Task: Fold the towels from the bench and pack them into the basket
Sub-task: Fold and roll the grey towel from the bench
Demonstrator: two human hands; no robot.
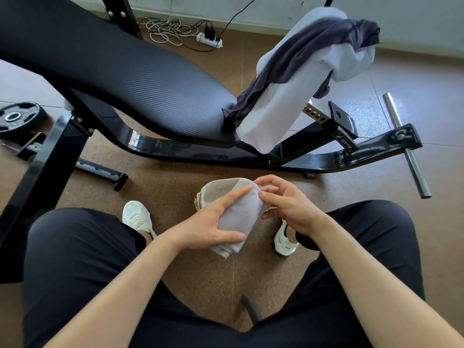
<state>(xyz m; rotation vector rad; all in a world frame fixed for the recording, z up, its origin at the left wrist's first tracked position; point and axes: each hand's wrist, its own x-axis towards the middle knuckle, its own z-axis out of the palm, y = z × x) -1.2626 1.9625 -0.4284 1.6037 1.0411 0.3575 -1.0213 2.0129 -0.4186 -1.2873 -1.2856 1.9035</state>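
Note:
A small folded white towel (242, 217) is held between my knees, above the floor. My left hand (213, 222) grips it from the left, thumb under its near edge and fingers across its top. My right hand (286, 204) holds its right side with curled fingers. Just behind the towel sits a pale basket (213, 190) on the floor, mostly hidden by the towel and hands. On the black bench (140, 81), a white towel (283, 106) and a dark grey towel (306, 54) hang over the raised right end.
A weight plate (18, 116) lies on the floor at the left. A power strip (209, 40) with cables sits by the far wall. A steel bar (406, 146) sticks out of the bench frame at the right. My white shoes (136, 214) flank the basket.

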